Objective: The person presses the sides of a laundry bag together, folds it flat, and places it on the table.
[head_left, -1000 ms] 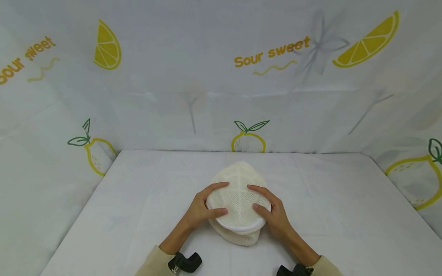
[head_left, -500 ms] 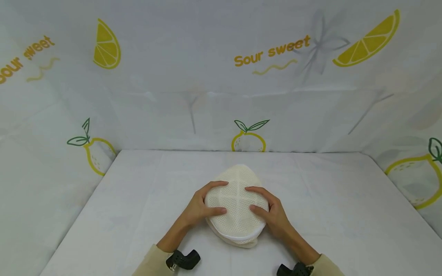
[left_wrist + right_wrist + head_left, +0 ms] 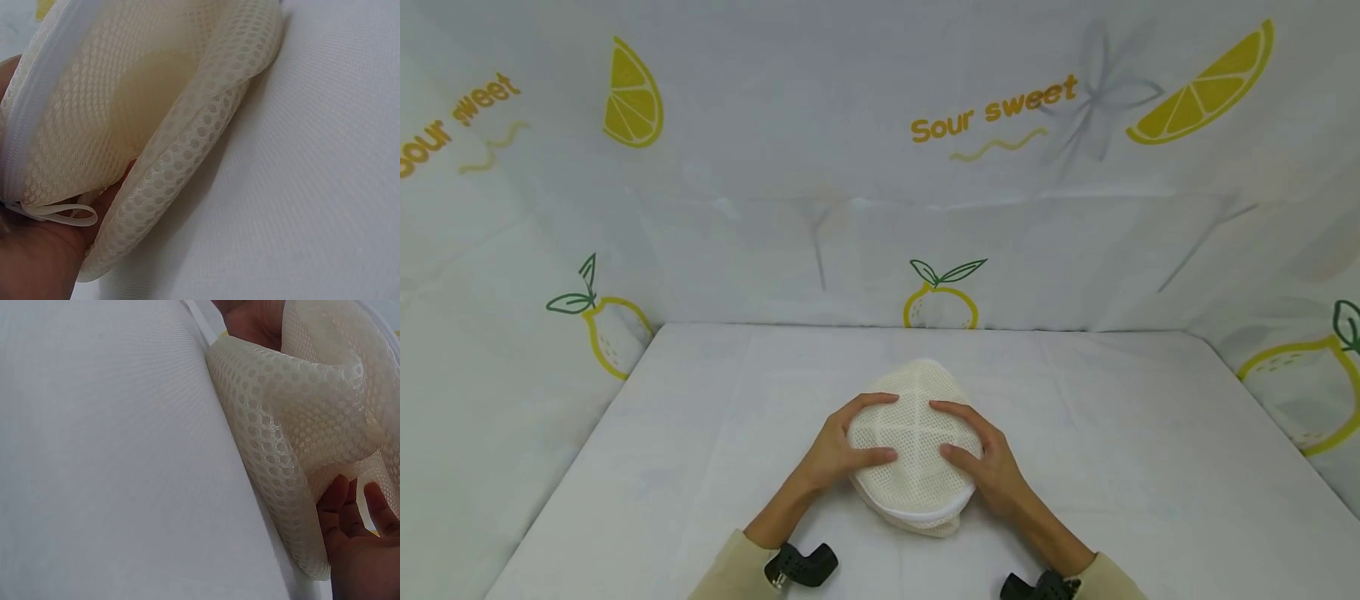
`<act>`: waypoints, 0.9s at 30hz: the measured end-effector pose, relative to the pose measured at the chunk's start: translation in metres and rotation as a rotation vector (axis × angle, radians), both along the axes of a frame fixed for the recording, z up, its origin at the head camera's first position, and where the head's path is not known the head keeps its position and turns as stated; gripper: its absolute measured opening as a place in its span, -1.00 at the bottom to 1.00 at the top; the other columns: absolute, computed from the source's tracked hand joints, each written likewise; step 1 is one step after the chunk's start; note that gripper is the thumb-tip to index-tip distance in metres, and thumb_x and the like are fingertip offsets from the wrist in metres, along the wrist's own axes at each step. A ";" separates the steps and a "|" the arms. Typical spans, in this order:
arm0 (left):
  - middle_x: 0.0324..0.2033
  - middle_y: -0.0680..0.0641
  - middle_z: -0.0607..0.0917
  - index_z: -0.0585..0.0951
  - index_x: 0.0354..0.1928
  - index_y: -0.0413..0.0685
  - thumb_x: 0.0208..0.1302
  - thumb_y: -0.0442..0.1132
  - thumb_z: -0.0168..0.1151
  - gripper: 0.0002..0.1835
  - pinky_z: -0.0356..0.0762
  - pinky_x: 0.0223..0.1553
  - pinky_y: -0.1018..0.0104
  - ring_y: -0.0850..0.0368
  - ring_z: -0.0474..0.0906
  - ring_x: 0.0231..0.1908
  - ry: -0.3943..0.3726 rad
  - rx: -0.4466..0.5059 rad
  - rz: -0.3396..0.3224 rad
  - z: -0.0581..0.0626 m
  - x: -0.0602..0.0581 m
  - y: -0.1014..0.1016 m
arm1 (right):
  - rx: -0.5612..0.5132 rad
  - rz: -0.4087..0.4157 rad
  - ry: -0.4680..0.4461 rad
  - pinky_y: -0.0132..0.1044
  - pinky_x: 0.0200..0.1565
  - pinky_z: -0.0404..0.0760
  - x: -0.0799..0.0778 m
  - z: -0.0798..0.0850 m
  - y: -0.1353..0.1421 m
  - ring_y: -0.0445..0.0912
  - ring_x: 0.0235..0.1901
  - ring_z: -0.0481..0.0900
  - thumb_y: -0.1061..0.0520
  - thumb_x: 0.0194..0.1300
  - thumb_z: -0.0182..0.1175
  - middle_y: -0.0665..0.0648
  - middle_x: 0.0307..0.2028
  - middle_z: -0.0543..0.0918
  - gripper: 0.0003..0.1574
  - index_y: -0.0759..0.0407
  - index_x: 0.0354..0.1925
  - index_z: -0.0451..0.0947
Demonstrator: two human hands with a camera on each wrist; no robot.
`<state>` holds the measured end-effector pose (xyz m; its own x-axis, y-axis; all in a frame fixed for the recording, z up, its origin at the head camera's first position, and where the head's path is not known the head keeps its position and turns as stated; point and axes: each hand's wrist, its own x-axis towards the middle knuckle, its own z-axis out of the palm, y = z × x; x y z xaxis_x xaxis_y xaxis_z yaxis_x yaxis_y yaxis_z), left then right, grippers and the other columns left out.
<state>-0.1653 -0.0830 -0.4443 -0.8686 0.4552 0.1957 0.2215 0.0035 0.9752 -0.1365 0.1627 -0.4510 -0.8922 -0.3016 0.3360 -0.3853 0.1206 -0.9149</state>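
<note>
A cream mesh bag is held at the front middle of the white worktop. Its left side is gripped by the left hand, its right side by the right hand; both are half open, thumbs and forefingers curved over it.

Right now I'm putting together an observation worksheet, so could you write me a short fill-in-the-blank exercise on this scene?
1. The left hand and the right hand both grip the cream item, whose fabric is full of small ____.
2. The wrist device on the left arm is ____ in colour.
3. On the backdrop, the lettering reads "Sour ____".

Missing words: holes; black; sweet.
</note>
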 end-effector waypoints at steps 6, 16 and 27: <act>0.26 -0.01 0.39 0.48 0.24 0.18 -0.01 -0.21 0.51 -0.30 0.31 0.11 0.02 -0.02 0.36 0.13 -0.001 0.010 -0.010 0.000 0.000 -0.001 | -0.024 0.037 -0.019 -0.20 -0.05 0.57 -0.001 0.002 -0.001 0.04 0.03 0.51 0.26 0.30 0.09 0.20 0.26 0.35 -0.42 0.10 0.29 0.38; 0.30 -0.01 0.33 0.43 0.28 0.14 0.01 -0.28 0.48 -0.26 0.22 0.17 -0.01 0.01 0.29 0.19 -0.004 -0.012 -0.019 -0.004 -0.002 -0.002 | -0.013 0.064 -0.051 -0.26 0.04 0.50 -0.003 0.003 0.001 0.05 0.10 0.44 0.26 0.30 0.13 0.16 0.29 0.32 -0.40 0.06 0.30 0.37; 0.25 -0.01 0.26 0.39 0.30 0.44 -0.03 -0.02 0.50 -0.21 0.10 0.18 -0.19 -0.10 0.14 0.26 0.051 -0.098 0.052 -0.006 0.000 0.000 | 0.022 0.033 -0.054 -0.30 0.08 0.46 -0.003 0.003 0.001 0.03 0.15 0.41 0.23 0.31 0.15 0.11 0.30 0.33 -0.43 0.03 0.28 0.39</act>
<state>-0.1656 -0.0832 -0.4499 -0.8816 0.4289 0.1970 0.2677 0.1108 0.9571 -0.1394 0.1639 -0.4478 -0.8981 -0.3383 0.2809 -0.3398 0.1285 -0.9317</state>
